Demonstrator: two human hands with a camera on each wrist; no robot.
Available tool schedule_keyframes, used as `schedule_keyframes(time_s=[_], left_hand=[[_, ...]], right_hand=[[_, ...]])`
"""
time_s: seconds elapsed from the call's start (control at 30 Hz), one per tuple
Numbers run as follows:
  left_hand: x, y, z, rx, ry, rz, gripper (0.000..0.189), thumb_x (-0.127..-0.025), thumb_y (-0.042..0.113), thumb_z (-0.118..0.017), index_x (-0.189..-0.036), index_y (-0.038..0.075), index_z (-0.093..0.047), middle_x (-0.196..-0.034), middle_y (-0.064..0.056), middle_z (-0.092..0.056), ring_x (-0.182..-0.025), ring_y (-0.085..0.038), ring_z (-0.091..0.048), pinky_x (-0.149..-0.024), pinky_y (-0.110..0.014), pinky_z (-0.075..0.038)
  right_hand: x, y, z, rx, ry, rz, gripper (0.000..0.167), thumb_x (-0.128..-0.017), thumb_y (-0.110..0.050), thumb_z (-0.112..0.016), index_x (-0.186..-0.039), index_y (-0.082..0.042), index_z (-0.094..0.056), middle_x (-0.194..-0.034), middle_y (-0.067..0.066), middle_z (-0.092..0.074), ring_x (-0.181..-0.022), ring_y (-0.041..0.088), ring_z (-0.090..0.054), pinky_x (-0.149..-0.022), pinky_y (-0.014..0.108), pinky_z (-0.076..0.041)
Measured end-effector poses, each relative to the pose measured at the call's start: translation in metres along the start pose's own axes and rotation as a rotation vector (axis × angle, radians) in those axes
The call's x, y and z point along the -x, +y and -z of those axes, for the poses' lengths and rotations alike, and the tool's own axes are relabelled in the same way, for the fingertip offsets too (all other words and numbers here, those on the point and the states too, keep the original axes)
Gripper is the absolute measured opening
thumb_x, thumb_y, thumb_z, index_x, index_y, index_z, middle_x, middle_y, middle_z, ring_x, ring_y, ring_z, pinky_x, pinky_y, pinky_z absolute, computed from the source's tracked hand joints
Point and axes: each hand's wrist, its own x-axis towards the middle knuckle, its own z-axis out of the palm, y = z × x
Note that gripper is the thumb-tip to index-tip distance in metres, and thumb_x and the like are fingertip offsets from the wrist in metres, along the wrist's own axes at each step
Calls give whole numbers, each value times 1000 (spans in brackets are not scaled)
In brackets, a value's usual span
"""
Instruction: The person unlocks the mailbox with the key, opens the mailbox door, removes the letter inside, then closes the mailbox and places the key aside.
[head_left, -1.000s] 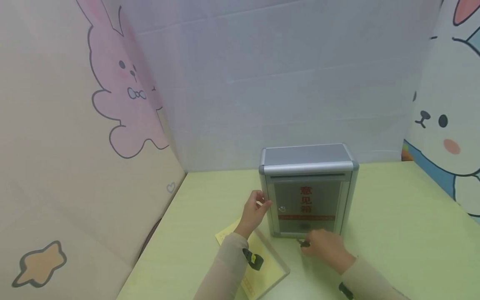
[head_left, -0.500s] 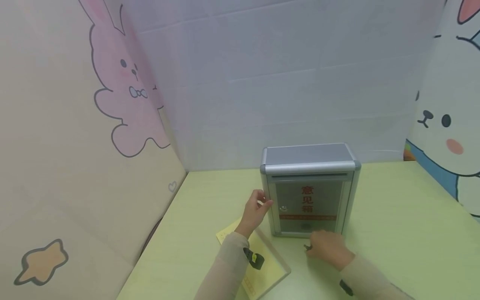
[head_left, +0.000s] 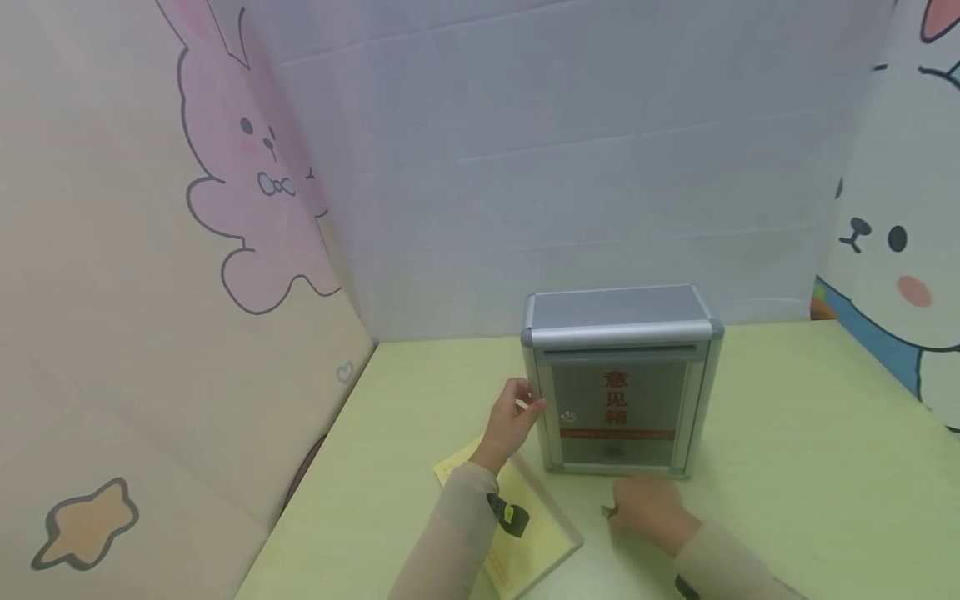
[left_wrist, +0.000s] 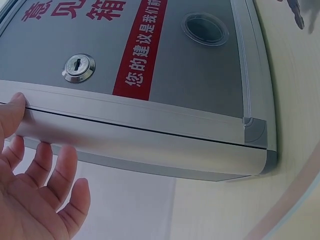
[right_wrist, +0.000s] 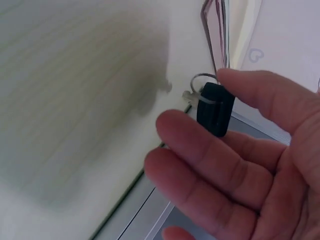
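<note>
A grey metal suggestion box (head_left: 622,310) with rounded silver edges stands upright on the table. Red characters mark its front door, and a round keyhole lock (left_wrist: 80,67) sits near the door's left edge. My left hand (head_left: 510,425) holds that left edge, thumb on the front frame and fingertips against the side. In front of the box's bottom edge, my right hand (head_left: 647,510) pinches a small key with a black plastic head (right_wrist: 215,112) between thumb and fingers. A metal ring (right_wrist: 202,77) hangs on it, with a second silver piece partly hidden behind.
A yellow paper stack (head_left: 528,533) with red printed squares lies aslant under my left forearm, near the box's lower left corner. Pale yellow-green tabletop (head_left: 795,433) extends to the right of the box. A white sheet hangs behind, and a cartoon-printed one on each side.
My right hand has drawn back from the box's bottom edge towards me, the key now pointing left and showing less. My left hand has kept its place on the box.
</note>
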Motion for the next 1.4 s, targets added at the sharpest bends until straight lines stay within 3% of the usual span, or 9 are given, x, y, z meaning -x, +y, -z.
schedule_keyframes(time_s=[0.3, 0.6, 0.93, 1.23, 1.4], left_hand=[[0, 8, 3, -13, -26, 27, 17, -94, 8, -60, -101, -1, -47, -91, -9, -55, -70, -11, -47, -64, -25, -44], [-1, 5, 3, -8, -28, 48, 20, -94, 12, -61, -104, 1, -47, -93, -9, -55, -70, -11, -48, -63, -24, -44], [3, 1, 2, 20, -17, 83, 20, -94, 13, -61, -103, 2, -47, -93, -8, -55, -71, -12, -48, -64, -25, -43], [4, 5, 2, 19, -28, 53, 21, -94, 13, -60, -104, 2, -46, -93, -9, -54, -70, -12, -48, -62, -25, -43], [3, 7, 3, 3, -26, 63, 20, -95, 13, -60, -104, 2, -46, -93, -8, -54, -71, -12, -48, -63, -25, -44]], right_hand=[[-1, 2, 0, 53, 6, -4, 31, -69, -7, -76, -60, -11, -46, -55, -1, -42, -50, 14, -38, -47, 28, -34], [-1, 3, -7, 104, 37, 9, 31, -67, -7, -75, -58, -11, -46, -53, -2, -42, -49, 13, -37, -45, 30, -35], [3, -2, -13, 128, -43, -3, 30, -70, -8, -76, -61, -10, -47, -53, -1, -43, -49, 13, -39, -48, 29, -40], [5, -5, -11, 133, -30, -3, 29, -69, -7, -73, -59, -11, -46, -53, -1, -43, -48, 14, -38, -46, 29, -38], [5, -6, -10, 120, -67, -23, 29, -71, -10, -74, -61, -11, -47, -54, -1, -44, -49, 14, -39, -47, 30, -39]])
